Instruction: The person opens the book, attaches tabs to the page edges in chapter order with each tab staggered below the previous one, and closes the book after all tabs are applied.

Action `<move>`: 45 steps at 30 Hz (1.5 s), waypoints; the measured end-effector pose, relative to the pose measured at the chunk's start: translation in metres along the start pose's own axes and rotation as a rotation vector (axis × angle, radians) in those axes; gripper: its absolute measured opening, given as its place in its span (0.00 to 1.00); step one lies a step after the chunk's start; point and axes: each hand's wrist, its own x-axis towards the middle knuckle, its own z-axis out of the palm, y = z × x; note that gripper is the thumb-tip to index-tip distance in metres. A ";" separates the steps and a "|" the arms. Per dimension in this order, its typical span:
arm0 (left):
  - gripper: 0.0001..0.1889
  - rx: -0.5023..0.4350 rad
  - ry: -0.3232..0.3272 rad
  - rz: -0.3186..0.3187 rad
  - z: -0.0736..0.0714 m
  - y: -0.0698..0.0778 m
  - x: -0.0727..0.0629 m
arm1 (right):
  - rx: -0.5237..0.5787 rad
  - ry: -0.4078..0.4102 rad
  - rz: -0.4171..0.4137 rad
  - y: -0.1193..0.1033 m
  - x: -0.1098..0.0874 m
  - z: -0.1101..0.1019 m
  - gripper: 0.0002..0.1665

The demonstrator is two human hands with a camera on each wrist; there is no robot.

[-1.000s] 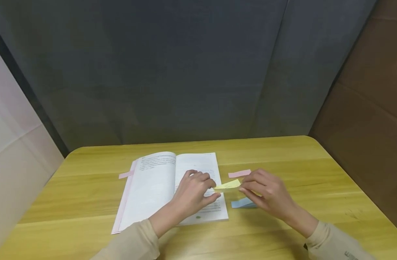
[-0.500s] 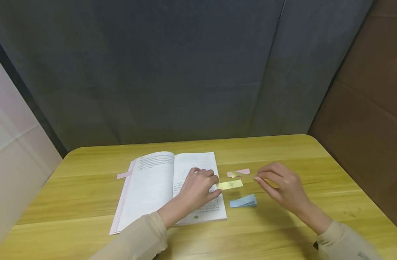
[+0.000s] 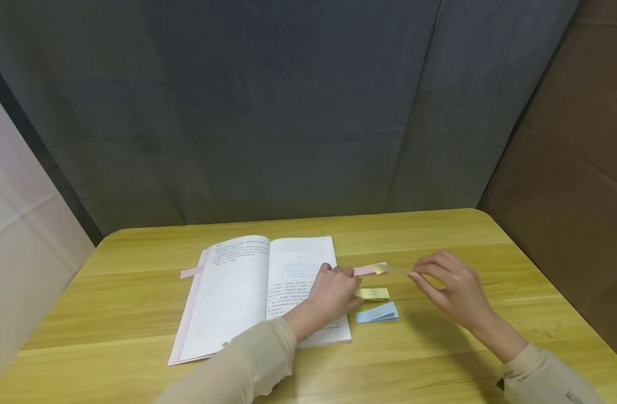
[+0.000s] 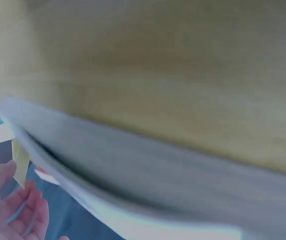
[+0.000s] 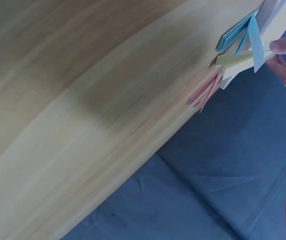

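My left hand (image 3: 334, 292) reaches over the open book's right page and pinches one end of a yellow pad of sticky tabs (image 3: 375, 294), low over the table between a pink pad (image 3: 365, 270) and a blue pad (image 3: 377, 312). In the right wrist view, the left thumb and finger meet at the end of the yellow pad (image 5: 231, 61). Farther right, my right hand (image 3: 452, 286) holds up a single sticky tab (image 3: 380, 269) between thumb and fingertips. Its far end is yellow, the part nearest the fingers see-through, and it overlaps the pink pad in this view.
The open book (image 3: 232, 306) lies left of the pads, a pink tab (image 3: 191, 272) sticking out from its left edge. Beneath everything is a wooden table (image 3: 439, 359). A dark cloth wall (image 3: 288, 112) stands behind it, with a brown panel (image 3: 581, 168) at the right.
Both hands held the yellow pad at first. The right hand then drew a tab off it and moved right. The left hand shifted right, bringing the pad between the pink and blue ones.
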 end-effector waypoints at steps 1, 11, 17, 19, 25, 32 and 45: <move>0.09 0.008 -0.009 -0.001 0.002 0.001 0.001 | -0.002 -0.002 0.004 0.000 -0.001 0.000 0.20; 0.10 0.042 -0.074 -0.035 0.013 0.004 0.005 | -0.010 -0.021 0.026 0.002 -0.007 0.003 0.20; 0.10 0.039 -0.108 -0.039 0.015 0.005 0.002 | 0.004 -0.046 0.041 0.002 -0.008 0.007 0.20; 0.10 0.013 -0.109 -0.043 0.012 0.003 0.000 | 0.007 -0.065 0.050 0.002 -0.007 0.009 0.19; 0.10 -0.063 -0.055 -0.043 -0.004 -0.012 -0.013 | 0.019 -0.152 0.133 0.002 -0.003 0.016 0.09; 0.11 -0.126 0.081 -0.100 -0.021 -0.039 -0.031 | 0.058 -0.227 0.266 0.005 0.007 0.029 0.04; 0.10 -0.120 0.151 -0.160 -0.023 -0.052 -0.036 | 0.145 -0.392 0.460 0.005 0.024 0.052 0.05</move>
